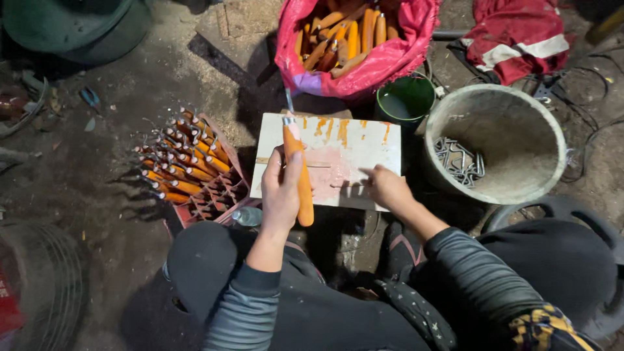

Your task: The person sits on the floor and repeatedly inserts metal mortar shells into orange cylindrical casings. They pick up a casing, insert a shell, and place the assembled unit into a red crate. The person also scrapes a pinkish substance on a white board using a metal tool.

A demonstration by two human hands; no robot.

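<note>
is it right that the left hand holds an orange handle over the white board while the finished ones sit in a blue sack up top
Not quite: the sack is pink, not blue, as the head view shows. The rest stands: the left hand holds an orange handle over the white board.

hands: 2, left hand [281,192] and right hand [386,187]
orange handle gripped in left fingers: 1 [299,175]
white board under the fingertips: 1 [344,146]
pink sack beyond the fingertips: 1 [390,62], loose orange handles inside, roughly 15 showing, pile too tangled for an exact count
red crate left of left fingers: 1 [224,192], roughly 20 upright handles
green pot: 1 [405,99]
grey tub right of right fingers: 1 [500,107], metal pieces inside, uncountable
</note>
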